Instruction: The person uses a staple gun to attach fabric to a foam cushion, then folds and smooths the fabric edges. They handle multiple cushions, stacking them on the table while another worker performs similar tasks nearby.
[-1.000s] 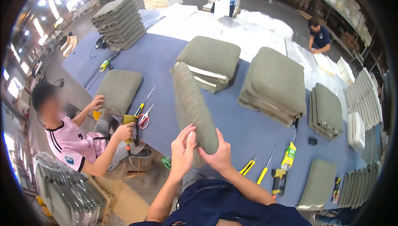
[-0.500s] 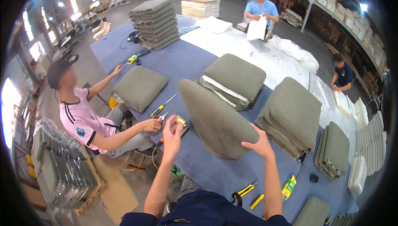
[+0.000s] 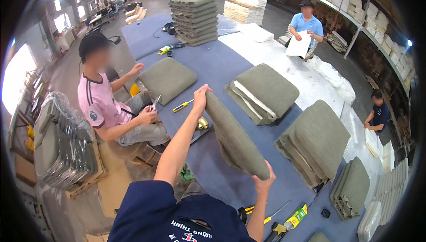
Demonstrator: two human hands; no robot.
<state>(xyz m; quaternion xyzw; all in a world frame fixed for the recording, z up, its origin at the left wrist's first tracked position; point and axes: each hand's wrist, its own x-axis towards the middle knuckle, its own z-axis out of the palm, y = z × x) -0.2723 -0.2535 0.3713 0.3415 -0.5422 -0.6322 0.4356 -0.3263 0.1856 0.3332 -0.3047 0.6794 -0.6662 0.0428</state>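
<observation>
A grey-green fabric-covered seat cushion (image 3: 235,137) stands tilted on its edge over the blue-covered table (image 3: 195,71), directly in front of me. My left hand (image 3: 202,98) is closed round its far upper corner. At the near right corner, my right hand (image 3: 265,180) grips the cushion with the fingers partly hidden behind it. Just left of the cushion lie a yellow-handled screwdriver (image 3: 183,105) and a yellow-and-black tool (image 3: 203,123), partly covered by my left forearm.
Cushion stacks (image 3: 266,91) (image 3: 317,142) stand to the right, with a taller stack (image 3: 194,20) at the far left. A co-worker in pink (image 3: 104,97) sits left, holding a scissors-like tool (image 3: 153,105). Near my right arm lie a screwdriver (image 3: 277,212) and a yellow-green packet (image 3: 296,216).
My left hand, open and apart from the cushion before, now grips its far corner. The cushion is turned more edge-on. The co-worker's hand with the scissors-like tool has drawn back from the table.
</observation>
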